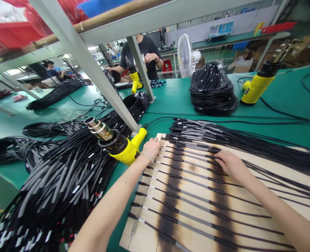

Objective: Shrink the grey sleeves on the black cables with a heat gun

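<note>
Black cables with grey sleeves [197, 199] lie in spaced rows across a light wooden board [128, 239] that has two dark scorched bands. At the board's far left corner, my left hand [151, 149] has its fingers closed on the end of a cable. Farther right, my right hand [229, 164] pinches a black cable near the end of its grey sleeve; its fingertips partly cover the spot. A yellow heat gun [124, 151] stands just left of my left hand, nozzle up. Behind both hands, a bundle of sleeved cables [197, 129] runs along the board's far edge.
A big heap of sleeved cables [65, 178] covers the left. Coiled black cable [212, 89] and another heat gun [260, 84] stand at the back right. A metal post [91, 66] rises by the near heat gun. Beyond are a white fan [185, 56] and a co-worker [153, 47].
</note>
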`<state>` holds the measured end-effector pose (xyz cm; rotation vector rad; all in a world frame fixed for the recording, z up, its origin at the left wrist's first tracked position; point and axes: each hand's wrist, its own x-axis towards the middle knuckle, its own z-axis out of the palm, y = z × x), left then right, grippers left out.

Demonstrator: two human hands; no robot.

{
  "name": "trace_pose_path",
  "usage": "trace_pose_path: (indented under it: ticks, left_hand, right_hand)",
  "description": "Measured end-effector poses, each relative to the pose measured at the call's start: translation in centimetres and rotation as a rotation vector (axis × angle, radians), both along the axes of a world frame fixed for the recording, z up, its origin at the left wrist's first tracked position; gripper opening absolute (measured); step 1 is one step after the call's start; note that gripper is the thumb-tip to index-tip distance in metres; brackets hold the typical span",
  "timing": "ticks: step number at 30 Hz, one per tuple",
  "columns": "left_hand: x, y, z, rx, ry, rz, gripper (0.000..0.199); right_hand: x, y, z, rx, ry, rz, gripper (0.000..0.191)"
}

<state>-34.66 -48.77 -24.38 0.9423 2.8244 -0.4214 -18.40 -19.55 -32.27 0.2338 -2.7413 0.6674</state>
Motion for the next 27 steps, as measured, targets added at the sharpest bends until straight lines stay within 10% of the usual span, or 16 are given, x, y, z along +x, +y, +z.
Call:
trace_pose_path:
  ticks: [16, 27]
  left_hand:
    - [0.5, 4.7, -0.1, 0.174, 0.022, -0.26, 0.028]
    - [-0.2, 6.1, -0.1, 0.204, 0.013, -0.263, 0.025]
  right_hand:
    - [0.5, -1.5, 1.3, 0.046, 0.05, -0.123, 0.025]
    - [1.0, 2.4, 0.7, -0.096, 0.172, -0.355, 0.025]
